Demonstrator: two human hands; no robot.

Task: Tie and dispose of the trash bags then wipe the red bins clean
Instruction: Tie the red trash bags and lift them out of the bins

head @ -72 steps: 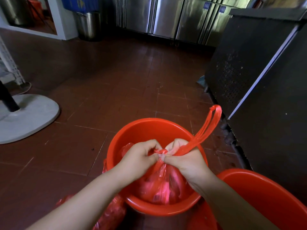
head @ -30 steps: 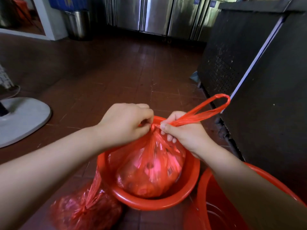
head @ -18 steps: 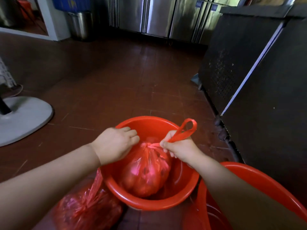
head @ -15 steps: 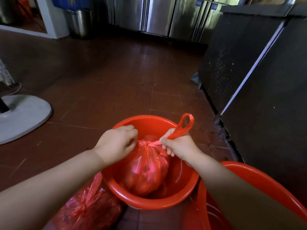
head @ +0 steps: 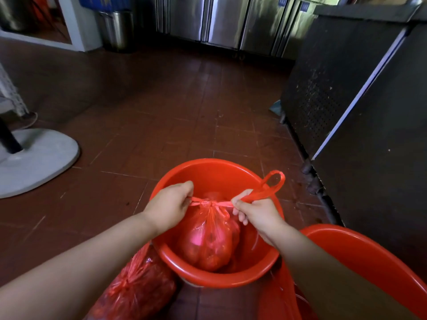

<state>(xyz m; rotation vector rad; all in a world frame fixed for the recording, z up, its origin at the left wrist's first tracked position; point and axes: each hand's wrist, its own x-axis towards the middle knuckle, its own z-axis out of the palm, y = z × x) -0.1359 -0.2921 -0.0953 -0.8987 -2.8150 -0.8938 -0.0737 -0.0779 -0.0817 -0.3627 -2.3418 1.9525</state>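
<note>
A: Red plastic everywhere! A full trash bag [head: 209, 241] sits inside the red bin [head: 216, 172] on the tiled floor [head: 161, 107], its neck gathered into a knot [head: 209, 202].

B: And both hands are on it. The left hand [head: 169, 207] has its fingers curled round one strand at the knot; the right hand [head: 257, 210] pinches the other strand, with the handle loop [head: 273, 183] sticking up past its knuckles over the bin's rim.

A: The strands run taut and level between the two fists.

B: Look lower left: a second bag [head: 136, 287], already knotted, lies on the floor touching the bin's outer wall.

A: And a second bin [head: 360, 245] stands just to the right, beside a dark cabinet [head: 369, 112].

B: A steel can [head: 117, 28] stands far back, well apart.
</note>
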